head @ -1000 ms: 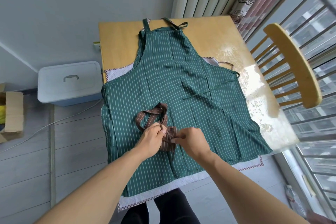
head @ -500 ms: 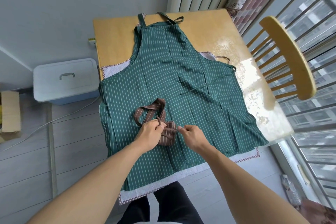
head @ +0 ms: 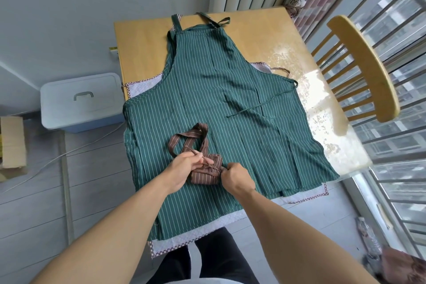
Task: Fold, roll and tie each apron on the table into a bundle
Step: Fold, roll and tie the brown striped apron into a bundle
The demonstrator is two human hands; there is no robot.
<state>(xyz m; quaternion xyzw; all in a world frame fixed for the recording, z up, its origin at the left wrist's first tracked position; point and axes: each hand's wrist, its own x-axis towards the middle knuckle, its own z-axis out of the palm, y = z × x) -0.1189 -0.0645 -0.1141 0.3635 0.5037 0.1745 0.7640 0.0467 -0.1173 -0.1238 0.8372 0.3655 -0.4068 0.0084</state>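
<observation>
Near the table's (head: 143, 37) front edge, tying off the brown bundle (head: 205, 174), left hand (head: 184, 168) and right hand (head: 235, 175) pinching its strings; green apron (head: 230, 99) and white apron (head: 143, 83) beneath unfolded.

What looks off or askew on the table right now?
Nothing is spilled or damaged. The green apron lies skewed, its near hem hanging off the table, with a white apron under it. Both the left hand and right hand pinch ties on the brown bundle.
</observation>
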